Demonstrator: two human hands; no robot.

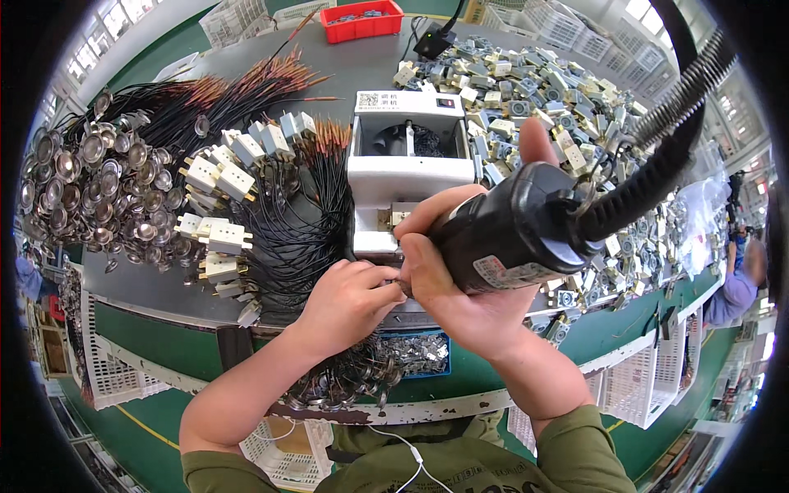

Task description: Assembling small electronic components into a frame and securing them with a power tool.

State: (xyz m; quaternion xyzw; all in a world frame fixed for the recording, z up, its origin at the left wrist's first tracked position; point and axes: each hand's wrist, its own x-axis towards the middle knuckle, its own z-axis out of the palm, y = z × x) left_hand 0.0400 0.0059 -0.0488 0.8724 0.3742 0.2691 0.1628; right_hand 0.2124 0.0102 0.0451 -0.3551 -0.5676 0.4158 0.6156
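1. Right hand (485, 316) grips a black cylindrical corded power tool (522, 230), tip hidden, near a white metal fixture (411, 169).
2. Left hand (349, 304) bunches its fingertips; whether they grip anything, I cannot tell.
3. Grey flat worktop (357, 66), green floor (156, 415).
4. Left, silver metal discs (92, 149), black wires (292, 226); right, grey-and-cream plastic blocks (514, 107).

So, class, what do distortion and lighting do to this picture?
In the head view, fisheye bending curves the table's front edge; black fills the corners; upper-right windows look washed out; the metal discs glint; the black power tool looks fairly sharp.
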